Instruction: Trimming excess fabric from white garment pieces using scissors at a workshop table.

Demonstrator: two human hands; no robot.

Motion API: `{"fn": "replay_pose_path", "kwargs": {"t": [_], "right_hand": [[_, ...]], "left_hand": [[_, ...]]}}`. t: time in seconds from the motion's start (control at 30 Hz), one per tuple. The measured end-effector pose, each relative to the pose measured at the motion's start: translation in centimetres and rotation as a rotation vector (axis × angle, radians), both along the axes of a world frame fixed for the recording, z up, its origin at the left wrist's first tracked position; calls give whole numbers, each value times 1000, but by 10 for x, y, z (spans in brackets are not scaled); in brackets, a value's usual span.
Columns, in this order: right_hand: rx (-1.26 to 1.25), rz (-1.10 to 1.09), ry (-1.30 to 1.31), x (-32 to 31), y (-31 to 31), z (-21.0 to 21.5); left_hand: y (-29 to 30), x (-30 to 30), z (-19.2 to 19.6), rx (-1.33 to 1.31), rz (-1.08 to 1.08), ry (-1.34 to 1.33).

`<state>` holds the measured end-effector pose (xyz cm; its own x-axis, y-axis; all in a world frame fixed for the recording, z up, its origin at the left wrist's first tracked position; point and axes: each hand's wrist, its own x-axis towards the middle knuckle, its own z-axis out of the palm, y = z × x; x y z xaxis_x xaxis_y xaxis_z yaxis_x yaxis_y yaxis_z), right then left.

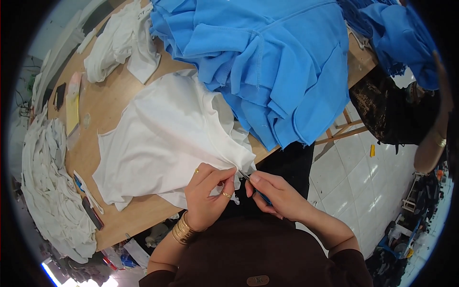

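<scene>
Hands trimming a white garment at the table edge

The white cotton garment piece [167, 138] lies on the wooden table [103, 103]; the left hand [208, 191] pinches its corner, the right hand [275, 193] beside it grips small blue-handled snips [253, 185], below a blue fabric pile [277, 62].

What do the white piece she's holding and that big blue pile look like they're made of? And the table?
The white piece looks like soft matte knit cloth: it drapes and creases. The blue pile seems a thicker, fleece-like fabric, with stitched seams and fuzzy raw edges. The table appears to be smooth wood or wood-look board, tan with faint sheen.
</scene>
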<state>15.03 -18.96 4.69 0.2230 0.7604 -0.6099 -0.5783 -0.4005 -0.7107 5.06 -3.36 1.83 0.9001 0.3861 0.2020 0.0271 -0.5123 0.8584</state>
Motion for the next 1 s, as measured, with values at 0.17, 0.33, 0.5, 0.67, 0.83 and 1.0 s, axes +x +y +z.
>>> {"fn": "replay_pose_path", "kwargs": {"t": [0.17, 0.33, 0.5, 0.67, 0.83, 1.0], "right_hand": [[-5, 9, -8, 0, 0, -2], [-6, 9, -12, 1, 1, -1], [-18, -18, -145, -4, 2, -10], [-28, -49, -649, -15, 6, -13], [-89, -7, -867, -22, 6, -17], [-97, 35, -1018, -22, 5, -23]], "left_hand": [[-1, 0, 1, -18, 2, 7], [0, -1, -1, 13, -4, 1], [0, 0, -2, 25, -16, -17], [1, 1, -1, 41, -17, -16], [-2, 2, -1, -77, 29, 19], [1, 2, -2, -230, 23, 56]]}}
